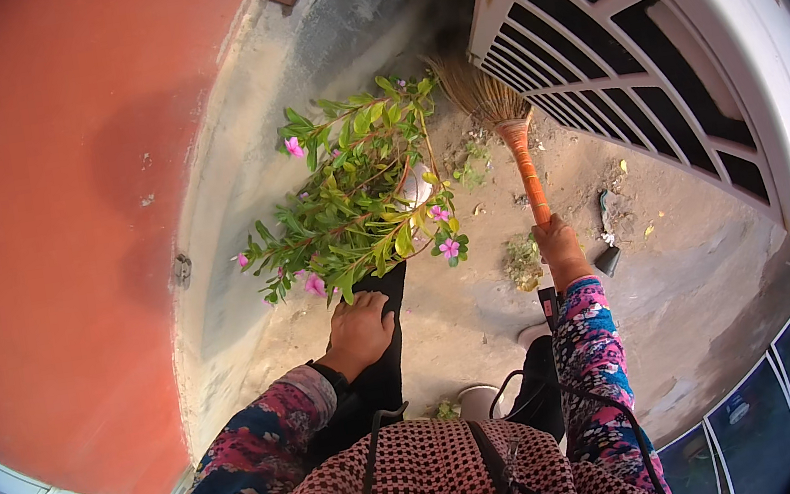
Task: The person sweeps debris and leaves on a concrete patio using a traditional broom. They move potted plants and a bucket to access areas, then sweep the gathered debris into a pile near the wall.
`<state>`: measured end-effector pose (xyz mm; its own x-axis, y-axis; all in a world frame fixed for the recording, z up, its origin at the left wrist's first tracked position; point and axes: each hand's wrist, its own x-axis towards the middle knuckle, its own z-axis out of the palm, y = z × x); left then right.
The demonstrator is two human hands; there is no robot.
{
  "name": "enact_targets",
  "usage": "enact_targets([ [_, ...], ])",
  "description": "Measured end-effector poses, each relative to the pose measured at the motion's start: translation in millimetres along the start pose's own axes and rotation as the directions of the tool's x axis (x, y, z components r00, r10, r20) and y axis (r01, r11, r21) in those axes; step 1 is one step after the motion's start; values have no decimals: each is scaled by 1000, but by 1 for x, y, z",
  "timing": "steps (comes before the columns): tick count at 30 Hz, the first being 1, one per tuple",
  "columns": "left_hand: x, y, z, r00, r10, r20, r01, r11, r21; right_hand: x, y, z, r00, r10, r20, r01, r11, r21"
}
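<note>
My right hand (560, 248) grips the orange-wrapped handle of a straw hand broom (527, 171). The broom's bristles (487, 94) fan out over the dirt, partly behind the lower edge of a white outdoor air-conditioner unit (651, 78). On my black-trousered knee (382, 370) rests my left hand (360, 334), palm down and holding nothing. Just beyond it grows a leafy periwinkle plant (352, 207) with pink flowers. A whitish rounded object (418, 187), perhaps a pot, shows through its leaves.
An orange-red wall (73, 216) with a pale cement base curves along the left. Withered greenery (522, 261), a small dark cone-shaped piece (608, 261) and scattered leaves lie on the sandy concrete ground (467, 328). Glass panes (752, 416) stand at lower right.
</note>
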<state>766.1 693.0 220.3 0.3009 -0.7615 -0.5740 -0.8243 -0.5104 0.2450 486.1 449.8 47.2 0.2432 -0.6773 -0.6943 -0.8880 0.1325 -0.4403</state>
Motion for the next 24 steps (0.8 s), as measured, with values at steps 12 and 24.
enact_targets([
  [12,2,1,2,999,-38,18,38,999,-17,-156,46,-87,956,260,133,-289,905,311],
  [24,0,5,7,997,-28,73,23,997,74,-120,56,-47,969,195,155,-216,968,131],
])
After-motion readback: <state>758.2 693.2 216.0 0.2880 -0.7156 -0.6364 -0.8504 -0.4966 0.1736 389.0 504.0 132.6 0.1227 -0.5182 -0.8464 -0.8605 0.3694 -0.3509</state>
